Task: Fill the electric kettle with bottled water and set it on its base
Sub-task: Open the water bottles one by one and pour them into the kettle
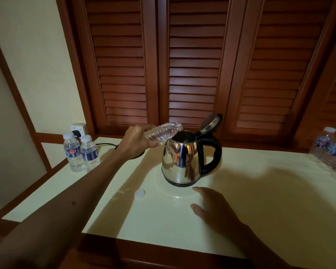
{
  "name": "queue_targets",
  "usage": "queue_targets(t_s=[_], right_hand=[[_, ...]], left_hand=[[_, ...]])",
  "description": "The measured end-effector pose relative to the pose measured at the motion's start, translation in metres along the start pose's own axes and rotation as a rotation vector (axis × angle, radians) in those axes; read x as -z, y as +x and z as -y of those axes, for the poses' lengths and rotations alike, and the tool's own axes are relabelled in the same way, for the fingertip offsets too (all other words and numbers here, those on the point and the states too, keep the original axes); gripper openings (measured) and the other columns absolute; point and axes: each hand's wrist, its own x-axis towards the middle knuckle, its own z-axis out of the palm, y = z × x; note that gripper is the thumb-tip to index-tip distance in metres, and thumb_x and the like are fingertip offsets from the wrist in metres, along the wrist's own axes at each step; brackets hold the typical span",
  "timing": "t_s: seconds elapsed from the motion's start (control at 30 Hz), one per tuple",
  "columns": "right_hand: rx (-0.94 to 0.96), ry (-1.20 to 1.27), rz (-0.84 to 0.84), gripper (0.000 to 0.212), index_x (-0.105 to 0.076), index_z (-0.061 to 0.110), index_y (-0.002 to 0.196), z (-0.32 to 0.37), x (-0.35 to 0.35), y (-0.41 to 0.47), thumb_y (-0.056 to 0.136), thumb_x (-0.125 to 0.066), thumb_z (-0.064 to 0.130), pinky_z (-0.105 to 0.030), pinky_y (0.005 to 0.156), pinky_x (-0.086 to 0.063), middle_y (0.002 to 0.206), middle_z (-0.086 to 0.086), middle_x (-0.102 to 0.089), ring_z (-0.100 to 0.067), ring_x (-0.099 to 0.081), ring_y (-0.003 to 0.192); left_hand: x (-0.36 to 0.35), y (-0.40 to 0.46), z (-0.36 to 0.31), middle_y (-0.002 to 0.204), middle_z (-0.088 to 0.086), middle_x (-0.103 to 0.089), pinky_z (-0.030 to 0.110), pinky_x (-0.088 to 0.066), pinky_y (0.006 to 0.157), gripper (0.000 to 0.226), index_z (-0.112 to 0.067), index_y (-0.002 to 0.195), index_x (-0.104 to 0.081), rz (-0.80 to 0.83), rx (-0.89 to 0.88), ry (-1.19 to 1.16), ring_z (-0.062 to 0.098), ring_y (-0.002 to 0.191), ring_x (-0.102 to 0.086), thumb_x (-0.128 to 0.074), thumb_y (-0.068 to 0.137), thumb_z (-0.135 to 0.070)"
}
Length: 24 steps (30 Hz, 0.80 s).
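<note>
We're holding the bottle (162,132) in our left hand (137,140), fingers wrapped round its base end, long axis near horizontal, neck pointing right over the kettle (182,160) mouth. Lid (210,122) is standing open behind. Right hand (217,212) is hovering flat and relaxed over the table (260,191), empty, nearer the kettle's handle side. Base (133,155) is mostly hidden behind our left wrist, to the kettle's left. Cap (139,194) is lying loose in front; 2 full bottles (80,152) are crowding the left edge.
</note>
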Motion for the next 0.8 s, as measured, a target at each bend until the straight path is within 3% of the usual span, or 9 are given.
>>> queue_targets(t_s=[0.2, 0.37, 0.67, 0.8], right_hand=[[0.011, 0.001, -0.025, 0.058, -0.034, 0.03, 0.141, -0.004, -0.003, 0.0, 0.089, -0.053, 0.047, -0.026, 0.111, -0.021, 0.145, 0.008, -0.039, -0.011, -0.032, 0.133], [0.005, 0.015, -0.034, 0.056, -0.038, 0.03, 0.139, -0.006, -0.004, 0.002, 0.088, -0.054, 0.048, -0.025, 0.11, -0.023, 0.143, 0.009, -0.042, -0.01, -0.035, 0.131], [0.019, -0.008, -0.051, 0.054, -0.042, 0.03, 0.137, -0.009, -0.008, 0.003, 0.088, -0.054, 0.047, -0.024, 0.11, -0.023, 0.142, 0.01, -0.044, -0.01, -0.036, 0.131], [0.033, -0.015, -0.062, 0.053, -0.043, 0.03, 0.136, -0.01, -0.009, 0.004, 0.088, -0.055, 0.047, -0.021, 0.108, -0.021, 0.141, 0.011, -0.044, -0.008, -0.036, 0.13]], left_hand=[[0.005, 0.005, 0.0, 0.084, -0.01, -0.071, 0.013, -0.043, 0.057, 0.04, -0.02, 0.108, -0.072, 0.025, -0.116, 0.017, -0.005, 0.074, -0.063, -0.086, 0.071, -0.021], [0.009, 0.008, 0.002, 0.086, -0.004, -0.075, 0.029, -0.054, 0.063, 0.044, -0.02, 0.112, -0.072, 0.035, -0.141, 0.058, 0.006, 0.072, -0.067, -0.086, 0.071, -0.024], [0.012, 0.01, -0.003, 0.089, -0.01, -0.071, 0.013, -0.05, 0.061, 0.046, -0.016, 0.116, -0.07, 0.066, -0.166, 0.063, -0.005, 0.072, -0.063, -0.085, 0.072, -0.019], [0.012, 0.012, -0.002, 0.095, -0.004, -0.074, 0.017, -0.053, 0.064, 0.047, -0.016, 0.118, -0.069, 0.065, -0.172, 0.08, 0.001, 0.076, -0.065, -0.084, 0.074, -0.021]])
